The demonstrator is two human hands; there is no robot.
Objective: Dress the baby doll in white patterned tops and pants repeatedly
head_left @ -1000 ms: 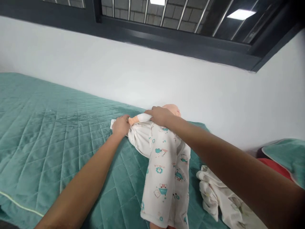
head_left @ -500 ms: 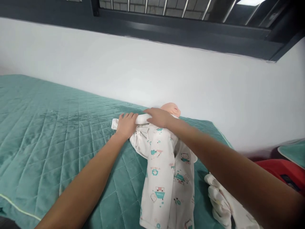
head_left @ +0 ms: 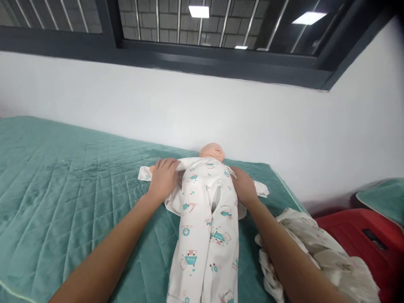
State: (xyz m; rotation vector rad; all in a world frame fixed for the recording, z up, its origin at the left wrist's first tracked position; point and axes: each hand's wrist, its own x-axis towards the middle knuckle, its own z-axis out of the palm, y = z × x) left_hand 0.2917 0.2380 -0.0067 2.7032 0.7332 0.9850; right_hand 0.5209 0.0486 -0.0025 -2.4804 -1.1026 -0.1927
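Observation:
A doll lies on its back with its bald head (head_left: 212, 151) against the wall. White baby pants (head_left: 195, 227) with teal animal prints and a slit near the top lie over its body, legs toward me. A printed sleeve (head_left: 145, 173) sticks out at the left, another sleeve (head_left: 261, 189) at the right. My left hand (head_left: 164, 179) is closed over the cloth by the left sleeve. My right hand (head_left: 243, 185) is closed at the upper right edge of the pants, its fingertips partly hidden by the cloth.
The doll lies on a green quilted bed cover (head_left: 78, 185). Crumpled pale cloth (head_left: 328, 248) lies at the right, beside a red case (head_left: 356, 227). Behind the bed rises a white wall (head_left: 158, 105) under a dark barred window frame (head_left: 202, 63).
My right hand has left the white cloth band near my left hand and moved to the doll's right-hand side in view. The pants lie more centred over the doll; the view tilted up.

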